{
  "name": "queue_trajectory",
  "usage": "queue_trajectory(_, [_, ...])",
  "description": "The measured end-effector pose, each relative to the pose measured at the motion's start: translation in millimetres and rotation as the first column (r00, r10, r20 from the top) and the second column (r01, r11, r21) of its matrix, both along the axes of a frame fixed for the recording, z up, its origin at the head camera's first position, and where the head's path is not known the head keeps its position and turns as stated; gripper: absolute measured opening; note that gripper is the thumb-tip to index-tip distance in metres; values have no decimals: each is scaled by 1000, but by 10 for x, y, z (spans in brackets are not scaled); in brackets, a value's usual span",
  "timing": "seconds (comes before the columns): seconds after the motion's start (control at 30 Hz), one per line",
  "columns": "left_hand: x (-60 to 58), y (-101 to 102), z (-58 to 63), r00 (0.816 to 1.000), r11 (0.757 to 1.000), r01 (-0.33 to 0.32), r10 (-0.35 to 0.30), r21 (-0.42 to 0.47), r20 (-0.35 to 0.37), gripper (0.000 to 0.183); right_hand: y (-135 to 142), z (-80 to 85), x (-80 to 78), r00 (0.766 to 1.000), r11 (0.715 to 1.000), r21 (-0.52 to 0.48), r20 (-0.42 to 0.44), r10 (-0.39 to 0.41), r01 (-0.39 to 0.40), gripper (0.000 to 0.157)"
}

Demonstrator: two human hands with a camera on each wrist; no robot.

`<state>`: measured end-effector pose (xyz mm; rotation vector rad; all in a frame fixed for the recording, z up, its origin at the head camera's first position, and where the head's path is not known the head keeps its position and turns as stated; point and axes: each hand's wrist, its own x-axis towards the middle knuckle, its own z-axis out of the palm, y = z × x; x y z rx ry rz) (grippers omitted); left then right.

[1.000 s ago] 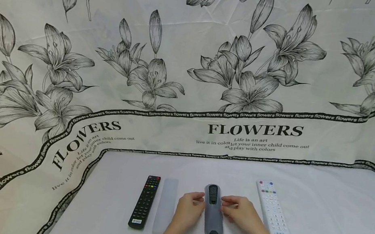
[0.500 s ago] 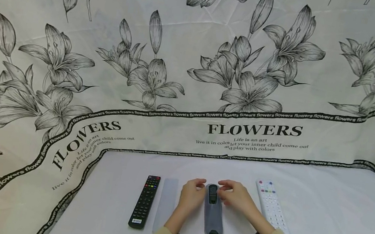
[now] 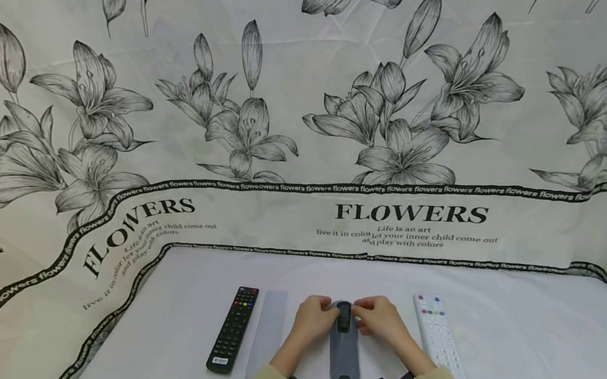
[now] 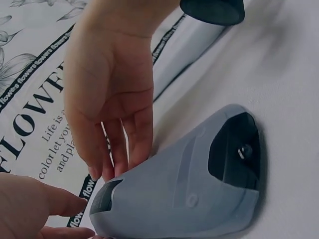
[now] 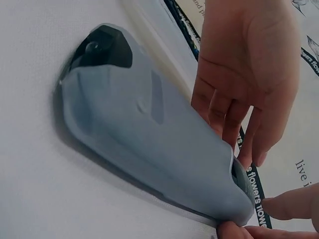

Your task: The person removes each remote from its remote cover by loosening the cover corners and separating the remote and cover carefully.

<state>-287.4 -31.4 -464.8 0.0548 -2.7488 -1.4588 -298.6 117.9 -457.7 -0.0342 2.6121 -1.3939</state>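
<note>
A dark remote control in a grey sleeve (image 3: 344, 352) lies on the white cloth between my hands. Dark parts of it show through openings at both ends. At the far end, my left hand (image 3: 312, 320) touches the sleeve's left edge with its fingertips. The right hand (image 3: 380, 319) has its fingertips against the right edge of the same end. In the right wrist view, a gap shows between the right thumb (image 5: 291, 201) and the finger on the sleeve (image 5: 149, 114). Neither hand is curled round the remote.
Left of the hands lie a black remote control (image 3: 232, 330) and a pale translucent sleeve (image 3: 267, 336). A white remote control (image 3: 438, 337) lies to the right, partly behind the right forearm. A flower-printed cloth (image 3: 252, 214) rises behind the table.
Both hands have moved from the sides of the sleeved remote to its far end, and their fingertips have drawn in against its edges. The remotes have stayed in place.
</note>
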Motion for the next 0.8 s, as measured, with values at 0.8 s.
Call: queue_trajectory(0.8, [80,-128,83,996,947,71,-50,313,-74,45,108,108,130,987,979,-191,-156,44,-74,51])
